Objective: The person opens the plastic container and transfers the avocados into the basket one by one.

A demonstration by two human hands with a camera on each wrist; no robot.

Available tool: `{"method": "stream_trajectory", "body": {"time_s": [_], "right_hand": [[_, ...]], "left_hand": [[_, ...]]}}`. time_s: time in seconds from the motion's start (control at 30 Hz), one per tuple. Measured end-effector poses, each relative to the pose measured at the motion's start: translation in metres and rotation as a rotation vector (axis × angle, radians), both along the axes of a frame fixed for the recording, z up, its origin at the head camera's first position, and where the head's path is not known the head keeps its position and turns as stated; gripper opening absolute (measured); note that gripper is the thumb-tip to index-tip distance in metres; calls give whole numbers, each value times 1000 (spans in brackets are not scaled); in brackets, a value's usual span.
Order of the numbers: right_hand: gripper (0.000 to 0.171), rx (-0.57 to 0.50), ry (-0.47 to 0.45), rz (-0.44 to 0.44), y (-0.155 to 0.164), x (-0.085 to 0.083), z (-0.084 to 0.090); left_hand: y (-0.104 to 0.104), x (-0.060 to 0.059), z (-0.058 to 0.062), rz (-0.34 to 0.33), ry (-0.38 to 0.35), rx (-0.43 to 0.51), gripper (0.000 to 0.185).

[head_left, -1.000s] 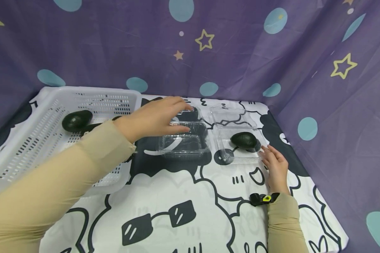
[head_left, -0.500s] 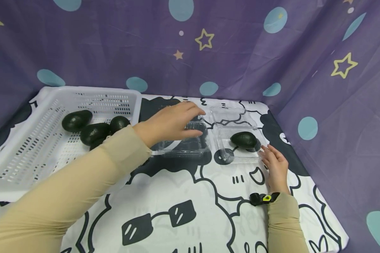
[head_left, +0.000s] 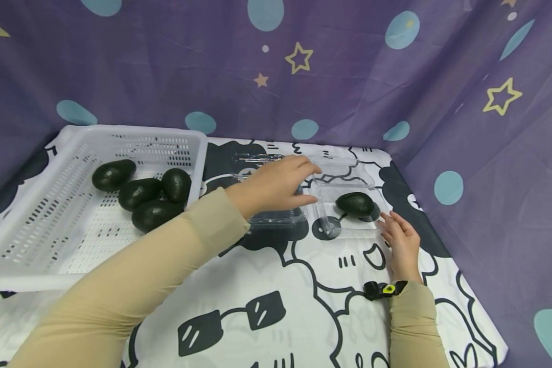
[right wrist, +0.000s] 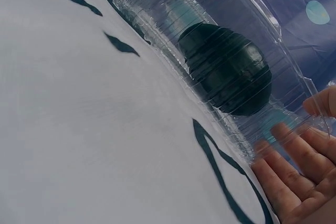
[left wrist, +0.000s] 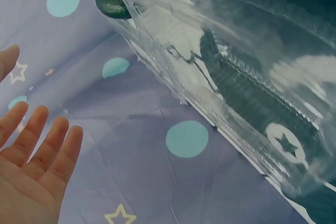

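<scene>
My left hand [head_left: 276, 185] reached across the table with fingers straight and relaxed, grasping nothing, its palm hovering over the empty clear box [head_left: 276, 217] and its fingertips stretched toward the raised lid [head_left: 338, 168] of the neighbouring box. From my left wrist the fingers [left wrist: 37, 145] showed spread and loose, apart from the plastic beside them; whether the hand touched the empty box beneath it could not be made out.

My right hand [head_left: 401, 244] lay flat on the cartoon-print tablecloth [head_left: 276, 306], fingers extended, their tips at the near right corner of the open clear box [head_left: 324, 222]. The wrist view showed those fingertips [right wrist: 294, 156] against the box's ribbed wall, pinching nothing.

Inside that open box sat a single dark avocado [head_left: 355, 203], resting toward its right side, with the lid hinged back behind it. The empty box stood just beside it on the left, the two touching or nearly so.

To my far left, a white slotted basket [head_left: 50, 230] held four more avocados: one [head_left: 113, 174] near its back left, and three [head_left: 155, 195] clustered together toward its right wall. A black band with a yellow mark [head_left: 385, 289] circled my right wrist, above a beige sleeve [head_left: 414, 332]. Purple cloth [head_left: 349, 76] printed with stars and blue dots hung behind the table.
</scene>
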State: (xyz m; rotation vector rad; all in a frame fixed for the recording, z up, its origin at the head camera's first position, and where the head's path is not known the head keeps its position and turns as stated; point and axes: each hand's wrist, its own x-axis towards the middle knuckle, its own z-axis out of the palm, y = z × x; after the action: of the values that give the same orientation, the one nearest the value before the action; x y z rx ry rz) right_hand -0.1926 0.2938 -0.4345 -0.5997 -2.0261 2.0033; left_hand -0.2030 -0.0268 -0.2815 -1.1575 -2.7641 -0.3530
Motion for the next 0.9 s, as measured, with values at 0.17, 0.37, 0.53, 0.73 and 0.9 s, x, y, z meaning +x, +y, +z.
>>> {"method": "stream_trajectory", "body": {"time_s": [0.17,0.37,0.53,0.73,0.9], "right_hand": [[47,-8,10,-4,0,0,-2],[48,-6,11,7,0,-1,-2],[48,-16,14,7,0,-2,-1],[48,-37,29,0,1,-2,-2],[47,-43,22,-7,1,0,0]], "left_hand": [[11,-3,-4,0,0,-6,56],[22,-9,-12,22,-20,-8,58],[32,-13,-17,43,-38,-23,61],[46,-15,-23,46,-82,-18,61],[58,-18,-31,54,-107,-4,63]]}}
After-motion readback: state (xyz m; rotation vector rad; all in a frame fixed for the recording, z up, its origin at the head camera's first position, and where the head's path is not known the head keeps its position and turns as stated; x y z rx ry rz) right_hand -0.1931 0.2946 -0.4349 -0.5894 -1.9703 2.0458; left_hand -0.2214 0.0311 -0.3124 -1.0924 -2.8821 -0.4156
